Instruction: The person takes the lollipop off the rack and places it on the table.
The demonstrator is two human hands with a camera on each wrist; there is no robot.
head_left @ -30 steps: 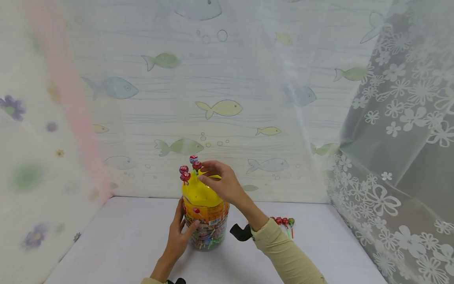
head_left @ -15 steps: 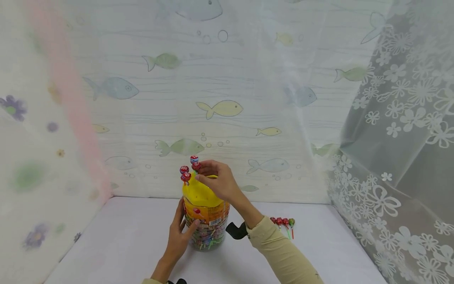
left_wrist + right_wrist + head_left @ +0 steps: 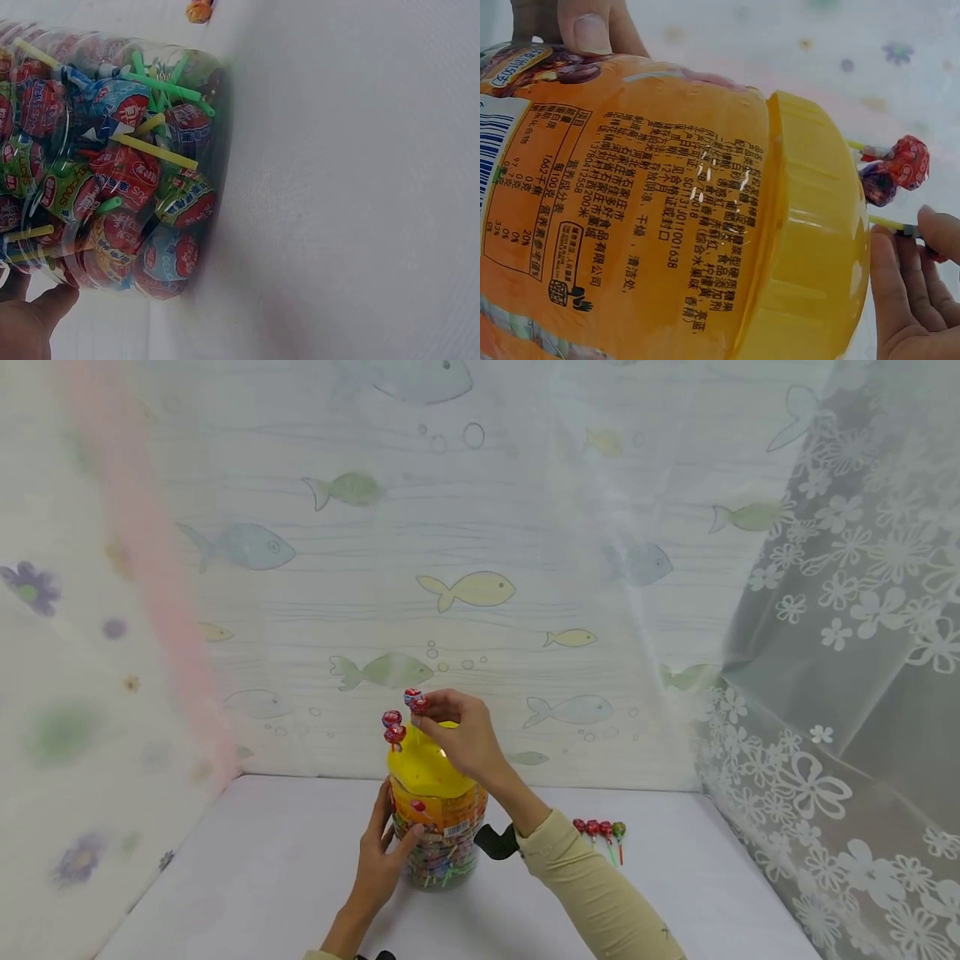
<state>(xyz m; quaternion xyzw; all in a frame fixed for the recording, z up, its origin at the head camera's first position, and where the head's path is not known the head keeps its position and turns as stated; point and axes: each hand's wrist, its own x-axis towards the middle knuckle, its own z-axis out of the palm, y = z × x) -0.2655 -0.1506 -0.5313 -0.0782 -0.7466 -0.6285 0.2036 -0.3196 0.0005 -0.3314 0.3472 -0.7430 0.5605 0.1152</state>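
Note:
My left hand (image 3: 381, 860) grips the side of a clear plastic jar (image 3: 442, 864) full of wrapped lollipops. The jar stands upright, with an orange label (image 3: 630, 202) and a domed yellow lid (image 3: 420, 768). Several lollipops stick up from the lid, among them a red-wrapped lollipop (image 3: 911, 161) on the left. Above the lid, the thumb and fingers of my right hand (image 3: 467, 739) pinch another lollipop (image 3: 419, 705). Its yellow stick (image 3: 885, 222) reaches to the lid; its head is mostly hidden by the fingers in the right wrist view.
Right of the jar, several lollipops (image 3: 605, 829) lie in a row on the white table (image 3: 262, 860), partly behind the right forearm. An orange-wrapped candy (image 3: 199, 10) lies beyond the jar in the left wrist view. A fish-patterned curtain (image 3: 465, 627) hangs behind, with side curtains left and right.
My right hand and the lollipop in it have risen slightly, after a small shift left. My left hand keeps its grip on the jar, which stays in place.

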